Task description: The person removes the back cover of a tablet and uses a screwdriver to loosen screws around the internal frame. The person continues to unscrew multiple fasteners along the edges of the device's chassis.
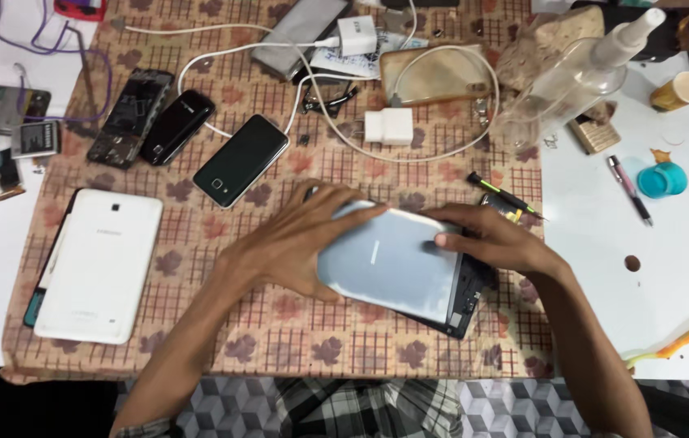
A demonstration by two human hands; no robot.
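Both my hands hold a tablet (397,264) with a pale grey back panel over the checked cloth (279,324). My left hand (292,247) grips its left edge, fingers spread over the top corner. My right hand (490,239) presses on its upper right corner, thumb on the back panel. The panel sits slightly off the black frame (466,304), which shows along the tablet's right and lower edge.
A white tablet (101,264) lies face down at the left. Black phones (241,160) (177,126), a stripped phone (130,118), white chargers (387,126) and cables lie behind. A screwdriver (503,195), pen (628,189), spray bottle (580,73), paper cup (680,90) and orange tool (681,337) lie right.
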